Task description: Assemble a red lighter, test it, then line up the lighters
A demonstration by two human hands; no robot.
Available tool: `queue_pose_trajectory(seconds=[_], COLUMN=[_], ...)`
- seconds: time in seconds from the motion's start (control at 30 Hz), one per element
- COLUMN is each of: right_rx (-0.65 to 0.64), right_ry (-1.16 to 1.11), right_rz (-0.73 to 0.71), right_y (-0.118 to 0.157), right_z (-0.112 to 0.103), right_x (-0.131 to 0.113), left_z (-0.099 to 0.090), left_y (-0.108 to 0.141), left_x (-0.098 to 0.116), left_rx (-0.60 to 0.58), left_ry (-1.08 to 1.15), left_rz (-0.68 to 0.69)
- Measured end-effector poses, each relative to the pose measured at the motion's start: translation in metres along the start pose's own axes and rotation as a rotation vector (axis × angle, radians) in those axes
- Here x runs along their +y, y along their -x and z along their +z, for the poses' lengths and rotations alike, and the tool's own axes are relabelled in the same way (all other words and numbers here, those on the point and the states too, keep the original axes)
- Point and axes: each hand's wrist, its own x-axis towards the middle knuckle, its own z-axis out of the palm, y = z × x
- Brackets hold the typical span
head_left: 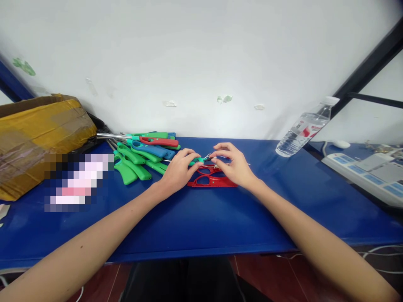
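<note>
My left hand (180, 168) is closed round a teal collar (198, 160) with a thin metal tube running out to the left, apparently a lighter nozzle. Opposite it, my right hand (233, 164) pinches a small dark part (208, 159) at the collar's right end; a thin white wire shows there. Below both hands, an opened red lighter handle shell (217, 181) lies on the blue table, with another red shell piece (204, 169) just behind it. My fingers hide part of these pieces.
Left of my hands is a pile of long-necked lighters in green, blue and red (147, 153). A taped cardboard box (40, 142) stands at far left, beside a blurred patch. A water bottle (304, 128) leans at the back right, near a white device with blue keys (365, 172).
</note>
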Motion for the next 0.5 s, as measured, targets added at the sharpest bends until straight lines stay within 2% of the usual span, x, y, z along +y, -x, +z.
queue_pose_trajectory(seconds=[0.5], right_rx=[0.01], right_ry=[-0.116], right_rz=[0.059], right_y=[0.003], right_z=[0.0064], right_x=[-0.0029], left_z=[-0.0004], left_y=[0.0002], left_x=[0.0034], left_rx=[0.018], left_ry=[0.043], left_rz=[-0.002])
